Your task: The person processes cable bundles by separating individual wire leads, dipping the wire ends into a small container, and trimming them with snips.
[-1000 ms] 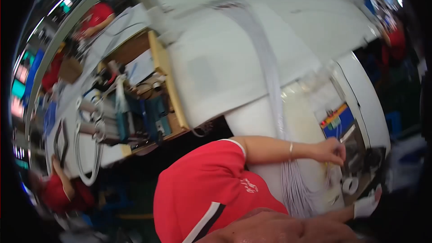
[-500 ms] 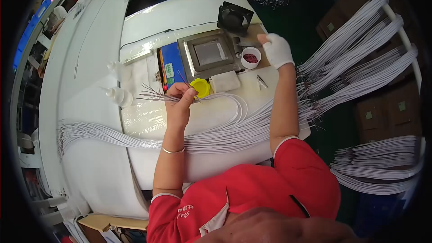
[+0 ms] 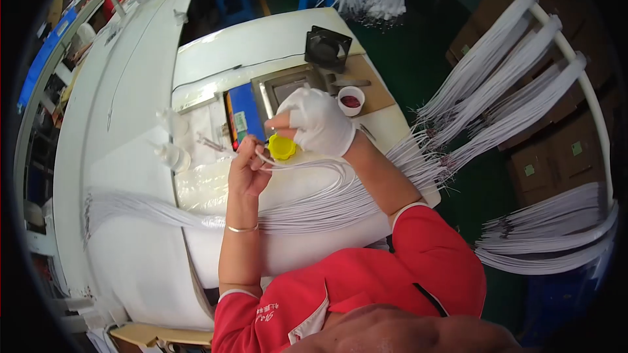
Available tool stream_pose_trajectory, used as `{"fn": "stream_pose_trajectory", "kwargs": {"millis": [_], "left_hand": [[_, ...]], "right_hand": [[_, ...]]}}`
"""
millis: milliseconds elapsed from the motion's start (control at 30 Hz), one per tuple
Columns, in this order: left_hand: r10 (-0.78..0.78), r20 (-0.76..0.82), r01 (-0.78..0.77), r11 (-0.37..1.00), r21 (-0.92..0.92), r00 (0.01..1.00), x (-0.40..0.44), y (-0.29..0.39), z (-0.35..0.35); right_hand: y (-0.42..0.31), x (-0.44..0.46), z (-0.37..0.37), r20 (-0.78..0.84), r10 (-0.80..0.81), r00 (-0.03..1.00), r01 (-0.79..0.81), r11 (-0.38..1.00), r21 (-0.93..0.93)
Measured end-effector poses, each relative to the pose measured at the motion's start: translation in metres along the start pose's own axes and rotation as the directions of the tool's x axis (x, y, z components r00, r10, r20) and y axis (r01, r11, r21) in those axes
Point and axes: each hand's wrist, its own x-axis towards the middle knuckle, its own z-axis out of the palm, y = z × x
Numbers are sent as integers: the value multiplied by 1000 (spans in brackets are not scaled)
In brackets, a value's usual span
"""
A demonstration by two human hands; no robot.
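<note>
My left hand (image 3: 248, 167) is closed around several white cables (image 3: 307, 166), whose stripped ends (image 3: 210, 143) point out to the left. Close by on the right, my right hand (image 3: 319, 121) wears a white glove with bare fingertips. Its thumb and forefinger are pressed together above the yellow scalloped dish (image 3: 282, 148); whatever they pinch, if anything, is too small to make out. Behind the glove, partly covered, is a grey metal box with a square recess (image 3: 269, 86) and a blue side panel (image 3: 241, 115). A long bundle of white cables (image 3: 307, 218) lies across the table under my forearms.
A white cup (image 3: 350, 108) with dark red contents stands right of the box, near a small black fan (image 3: 328, 48). Two white squeeze bottles (image 3: 171, 156) are at left. Cable bundles hang from a white rail (image 3: 568, 40) at right. People work at the far end.
My right hand has come left from beside the cup to my left hand, its fingers now pinched. The cable ends in my left hand have shifted slightly. The view has tilted a little.
</note>
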Motion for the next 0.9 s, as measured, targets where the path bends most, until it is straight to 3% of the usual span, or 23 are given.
{"fn": "stream_pose_trajectory", "kwargs": {"millis": [67,100,167,200,267,400,567,600,633,667,700,767,900], "left_hand": [[-9,-37,8,1000,-20,999,-4,0,-11],[5,-27,-5,1000,-30,1000,-3,-1,-15],[22,-72,-18,998,58,997,-3,1,-15],[62,-93,-57,997,56,994,-2,2,-16],[7,82,-12,998,55,997,0,2,-17],[-6,87,-1,997,71,996,1,-1,-19],[-18,-68,20,999,33,997,-3,0,-5],[-17,-117,25,997,68,993,-6,3,-4],[-14,-161,31,994,104,987,-6,7,-4],[-7,-198,36,989,143,980,-6,11,-4],[-19,-203,48,990,136,979,-6,12,-5],[63,-224,17,941,338,972,-7,18,-9],[106,-208,33,818,574,972,-5,20,-6]], "right_hand": [[-24,5,27,143,-176,974,159,980,117],[-31,4,36,138,-200,970,175,969,175],[-33,0,38,249,-268,930,260,963,67],[-35,-1,40,248,-300,921,282,954,105],[-35,-3,39,232,-261,937,278,959,-45],[-27,-7,41,252,-258,933,271,963,-16],[-13,-9,50,142,-298,944,289,954,86],[-5,-21,57,17,137,990,-134,931,340],[2,-30,61,8,564,826,-461,667,586],[9,-33,60,15,577,817,-477,660,581],[17,-34,58,128,713,690,-607,473,639],[28,-36,56,371,850,374,-742,34,670],[47,-76,84,357,822,444,-771,147,620]]}}
